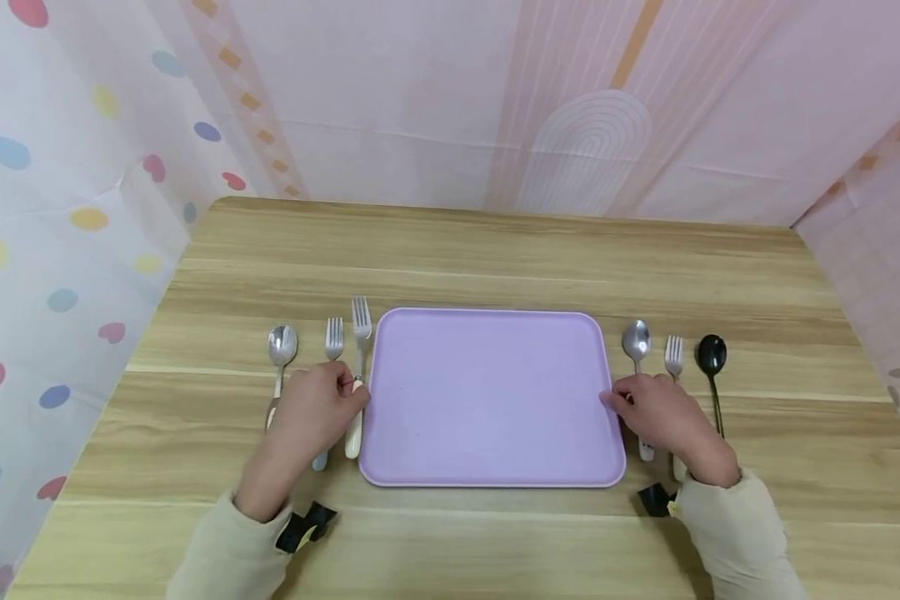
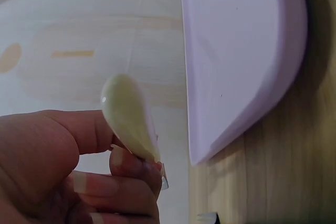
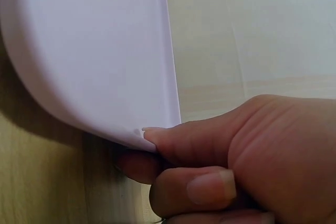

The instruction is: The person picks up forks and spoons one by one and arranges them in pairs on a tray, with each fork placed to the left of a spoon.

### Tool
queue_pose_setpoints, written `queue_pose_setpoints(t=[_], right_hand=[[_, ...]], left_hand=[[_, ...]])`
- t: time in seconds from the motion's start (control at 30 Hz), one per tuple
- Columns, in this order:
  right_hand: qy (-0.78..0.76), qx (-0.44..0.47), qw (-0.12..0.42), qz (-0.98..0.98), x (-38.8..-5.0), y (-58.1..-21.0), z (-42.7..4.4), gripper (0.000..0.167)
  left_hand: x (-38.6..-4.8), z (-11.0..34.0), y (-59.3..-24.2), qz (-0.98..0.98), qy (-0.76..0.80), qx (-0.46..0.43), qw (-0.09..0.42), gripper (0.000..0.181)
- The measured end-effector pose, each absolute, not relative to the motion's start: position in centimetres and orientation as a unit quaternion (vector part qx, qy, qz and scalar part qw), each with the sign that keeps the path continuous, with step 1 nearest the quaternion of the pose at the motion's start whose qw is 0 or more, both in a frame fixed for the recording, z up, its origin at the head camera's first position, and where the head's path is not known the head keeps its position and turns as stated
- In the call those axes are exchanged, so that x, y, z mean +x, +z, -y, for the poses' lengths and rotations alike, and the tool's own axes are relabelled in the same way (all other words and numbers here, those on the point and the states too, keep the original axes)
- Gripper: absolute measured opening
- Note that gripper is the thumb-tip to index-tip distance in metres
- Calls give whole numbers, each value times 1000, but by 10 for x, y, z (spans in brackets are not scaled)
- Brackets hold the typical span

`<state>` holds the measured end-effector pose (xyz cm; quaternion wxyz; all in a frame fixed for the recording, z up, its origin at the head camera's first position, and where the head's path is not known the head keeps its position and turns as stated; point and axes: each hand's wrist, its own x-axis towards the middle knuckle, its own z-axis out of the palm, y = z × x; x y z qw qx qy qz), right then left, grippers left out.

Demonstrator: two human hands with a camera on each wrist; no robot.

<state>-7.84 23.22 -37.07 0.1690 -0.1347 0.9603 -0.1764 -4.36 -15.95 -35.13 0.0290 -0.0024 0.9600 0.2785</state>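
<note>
A lilac rectangular tray (image 1: 491, 400) lies on the wooden table between the two hands. At its left side my left hand (image 1: 317, 407) pinches a large fork (image 1: 354, 433) with a cream handle; the left wrist view shows the fingers round that handle, apart from the tray. My right hand (image 1: 656, 408) grips the tray's right edge, thumb over the rim and fingers beneath it in the right wrist view. A smaller fork (image 1: 334, 335) lies partly under the left hand. Near the right hand lie a silver spoon (image 1: 636, 340) and another fork (image 1: 673, 354), both partly covered.
A silver spoon (image 1: 282, 343) lies farthest left, its handle partly behind the left hand. At the far right lies a black spoon (image 1: 711, 357). Patterned curtains (image 1: 420, 100) hang behind and beside the wood-grain table (image 1: 495, 258).
</note>
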Motion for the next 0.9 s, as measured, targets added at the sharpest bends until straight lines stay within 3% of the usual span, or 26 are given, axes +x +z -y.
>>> queue_pose_setpoints(t=[0.6,0.9], right_hand=[[-185,-123,180,-958,-78,-372,-233,26],[-183,-124,175,-959,-77,-372,-233,27]], left_hand=[[-46,130,-364,-955,277,-16,107,19],[-46,127,-368,-960,254,-23,119,20]])
